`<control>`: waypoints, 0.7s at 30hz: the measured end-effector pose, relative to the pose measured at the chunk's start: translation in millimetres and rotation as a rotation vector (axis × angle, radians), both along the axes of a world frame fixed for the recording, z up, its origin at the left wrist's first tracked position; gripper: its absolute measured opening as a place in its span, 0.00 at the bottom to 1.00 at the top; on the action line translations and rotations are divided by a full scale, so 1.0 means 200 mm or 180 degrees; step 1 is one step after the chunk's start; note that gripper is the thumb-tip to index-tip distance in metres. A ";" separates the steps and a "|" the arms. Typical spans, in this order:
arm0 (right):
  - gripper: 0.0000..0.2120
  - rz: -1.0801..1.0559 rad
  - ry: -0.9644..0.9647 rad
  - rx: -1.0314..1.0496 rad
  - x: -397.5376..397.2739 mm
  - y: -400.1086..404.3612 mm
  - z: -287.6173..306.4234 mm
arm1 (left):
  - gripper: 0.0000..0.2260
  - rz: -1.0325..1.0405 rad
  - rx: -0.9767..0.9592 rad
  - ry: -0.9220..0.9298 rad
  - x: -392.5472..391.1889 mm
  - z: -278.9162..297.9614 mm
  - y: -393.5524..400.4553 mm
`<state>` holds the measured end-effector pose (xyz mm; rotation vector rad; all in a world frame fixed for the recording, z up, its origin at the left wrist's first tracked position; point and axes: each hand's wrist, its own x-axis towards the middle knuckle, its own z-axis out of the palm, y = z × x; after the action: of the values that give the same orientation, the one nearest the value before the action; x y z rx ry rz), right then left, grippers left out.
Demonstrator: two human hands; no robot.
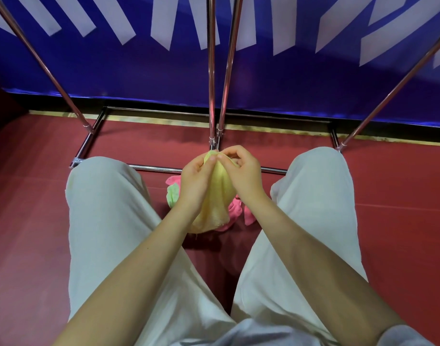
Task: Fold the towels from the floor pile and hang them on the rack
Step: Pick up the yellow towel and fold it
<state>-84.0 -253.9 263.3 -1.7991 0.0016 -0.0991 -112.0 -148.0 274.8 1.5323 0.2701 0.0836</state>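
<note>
Head view, looking straight down: two knees in pale trousers (119,221) at 7 and 5 o'clock, bare forearms coming up between them. Left hand (196,181) and right hand (241,171) both pinch the top edge of a yellow towel (215,201) dead centre, so it hangs bunched below the fingers. Right under it, on the red floor (26,208), sits the pile: a pink towel (236,211) and a green one (172,194). Up at 12 o'clock, the chrome rack (211,96) stands by a blue banner (114,66).

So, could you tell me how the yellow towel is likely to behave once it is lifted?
Probably floppy: the yellow towel droops in folds below the left hand and right hand. Likely light, since fingertip pinches hold it.
</note>
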 end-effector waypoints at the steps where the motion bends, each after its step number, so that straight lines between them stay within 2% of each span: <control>1: 0.01 0.0060 0.0023 0.0021 0.00 0.00 0.00 | 0.10 0.0047 0.0004 0.0021 0.00 0.00 0.01; 5: 0.03 0.0460 0.0127 -0.0217 -0.02 -0.04 0.01 | 0.10 0.0208 -0.0028 0.0084 0.02 -0.01 0.06; 7: 0.04 0.0644 0.0099 -0.0716 -0.01 -0.07 -0.01 | 0.11 0.0282 0.0051 0.0040 0.04 0.00 0.10; 10: 0.06 0.0676 -0.0251 -0.1547 0.00 -0.11 -0.06 | 0.10 0.0487 0.0080 -0.0040 0.05 0.04 0.16; 13: 0.07 0.0708 -0.0358 -0.1847 0.01 -0.16 -0.10 | 0.10 0.0648 0.0109 -0.0102 0.05 0.07 0.21; 15: 0.07 0.0754 -0.0108 -0.1619 0.00 -0.17 -0.09 | 0.10 0.0663 0.0171 -0.0136 0.05 0.07 0.25; 17: 0.03 0.0624 0.0137 -0.0989 -0.01 -0.17 -0.06 | 0.10 0.0662 0.0301 -0.0176 0.05 0.07 0.27; 19: 0.09 0.0270 0.0218 -0.0179 -0.02 -0.17 -0.01 | 0.10 0.0669 0.0416 -0.0213 0.05 0.06 0.27; 21: 0.13 -0.0041 0.0170 0.0284 -0.03 -0.18 0.03 | 0.10 0.0639 0.0498 -0.0271 0.06 0.05 0.26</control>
<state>-89.0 -290.3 268.4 -1.7121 0.0551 -0.0592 -100.5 -96.8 284.9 1.6487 0.3556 0.3345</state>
